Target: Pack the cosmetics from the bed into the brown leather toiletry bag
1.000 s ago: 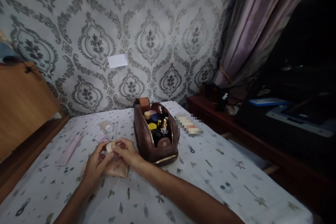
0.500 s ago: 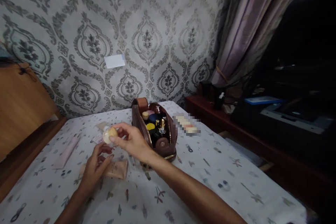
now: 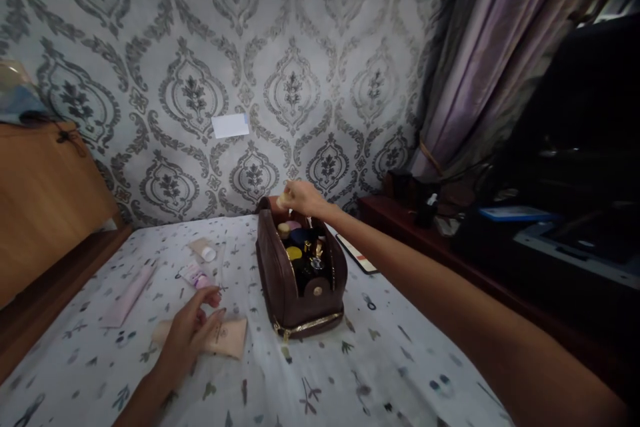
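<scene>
My right hand (image 3: 306, 199) is closed around a small cream-and-gold jar (image 3: 283, 201), mostly covered by the fingers, above the far end of the brown cosmetic bag (image 3: 273, 273). The bag stands unzipped, filled with several bottles and lidded jars, among them one with a yellow lid (image 3: 293, 253) and one with a gold cap (image 3: 319, 249). Over a beige tube (image 3: 230, 337) hovers my left hand (image 3: 193, 328), fingers loosely bent and apart, holding nothing; whether it touches the tube I cannot tell.
On the patterned sheet (image 3: 320, 380) lie a pink tube (image 3: 131, 293), a white-and-purple tube (image 3: 196, 276) and a beige tube with a white cap (image 3: 203, 249). A phone (image 3: 357, 255) rests right of the bag. Wooden furniture (image 3: 50, 193) borders the left side.
My right hand has carried the small jar from above the tubes rightward to over the bag's far end. My left hand stays near the beige tube. The view has shifted slightly.
</scene>
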`<state>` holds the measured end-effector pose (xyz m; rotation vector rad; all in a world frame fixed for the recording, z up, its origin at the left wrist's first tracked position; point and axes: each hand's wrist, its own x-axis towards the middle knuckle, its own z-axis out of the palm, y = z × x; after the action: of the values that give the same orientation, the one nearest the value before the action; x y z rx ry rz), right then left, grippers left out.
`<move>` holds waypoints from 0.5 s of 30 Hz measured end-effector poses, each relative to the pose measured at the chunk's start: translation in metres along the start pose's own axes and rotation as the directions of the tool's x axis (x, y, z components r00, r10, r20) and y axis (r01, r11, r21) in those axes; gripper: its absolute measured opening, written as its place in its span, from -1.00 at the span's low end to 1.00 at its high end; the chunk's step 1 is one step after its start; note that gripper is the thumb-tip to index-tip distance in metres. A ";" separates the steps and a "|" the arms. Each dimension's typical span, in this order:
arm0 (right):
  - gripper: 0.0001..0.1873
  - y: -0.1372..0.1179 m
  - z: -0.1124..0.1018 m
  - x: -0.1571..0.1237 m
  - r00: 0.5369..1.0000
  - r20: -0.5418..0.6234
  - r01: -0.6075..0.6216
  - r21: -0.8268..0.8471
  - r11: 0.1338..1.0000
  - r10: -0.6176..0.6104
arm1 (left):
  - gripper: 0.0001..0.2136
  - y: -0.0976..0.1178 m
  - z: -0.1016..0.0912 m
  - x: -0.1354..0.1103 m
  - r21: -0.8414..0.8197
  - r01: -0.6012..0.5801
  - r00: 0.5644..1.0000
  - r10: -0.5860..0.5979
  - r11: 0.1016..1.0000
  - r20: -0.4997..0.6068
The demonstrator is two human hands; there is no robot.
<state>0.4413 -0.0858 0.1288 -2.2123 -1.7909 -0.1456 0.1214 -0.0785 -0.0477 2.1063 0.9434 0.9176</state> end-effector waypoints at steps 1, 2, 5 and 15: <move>-0.70 0.002 0.003 0.004 0.999 0.031 -0.006 -0.032 0.999 0.007 | -0.66 -0.001 0.000 0.000 0.004 0.003 1.000 -0.003 1.000 0.006; -0.71 0.004 0.006 0.008 0.998 0.056 -0.009 -0.055 0.998 0.012 | -0.66 -0.001 0.001 -0.001 0.010 0.001 1.000 -0.001 1.000 0.010; -0.70 0.009 0.018 0.017 0.992 0.123 0.002 -0.150 0.989 0.017 | -0.67 -0.005 0.001 -0.001 0.040 -0.023 1.000 0.022 0.999 0.011; -0.63 0.010 0.031 0.032 0.966 0.256 0.099 -0.289 0.952 -0.023 | -0.64 -0.010 0.001 -0.001 0.130 -0.086 0.996 0.081 0.988 0.041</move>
<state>0.4548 -0.0481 0.1059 -2.4783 -2.0945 -0.1684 0.1181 -0.0747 -0.0562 2.2815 0.9258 0.8773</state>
